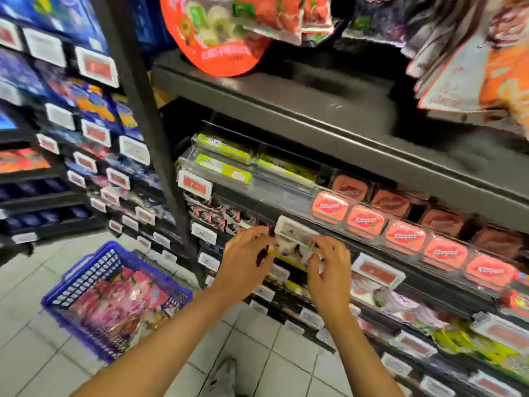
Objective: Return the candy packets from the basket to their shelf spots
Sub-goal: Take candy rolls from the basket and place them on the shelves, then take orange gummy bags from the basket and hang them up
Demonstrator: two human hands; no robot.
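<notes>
Left hand: our left hand (243, 262) is up at the front edge of the shelf (372, 253), fingers curled round the left end of a pale candy packet (294, 249).
Right hand: our right hand (329, 270) pinches the packet's right end, so both hands are clamped on the one packet, close together with the packet stretched between them.
Packet: it sits just under a white price tag (289, 227) on the shelf's front rail, partly hidden by our fingers; the print on it is too blurred for us to read.
Step in hand: we judge we are feeding this packet into its row, behind the rail and below the tag.
How to do it well: we want it level and square to the shelf edge, slid in flat so it does not catch the tag; then let both ends go together so it does not tip forward.
Neighbours: red tins (366, 222) line the tier above, towards the shelf's right end, well out of our way.
Basket: the blue basket (71, 310) stands on the tiled floor (28, 287) to our left, near the shelf's foot, with a heap of pink packets (123, 302) inside.
Progress: plenty left, we reckon, with that basket looking well loaded.
</notes>
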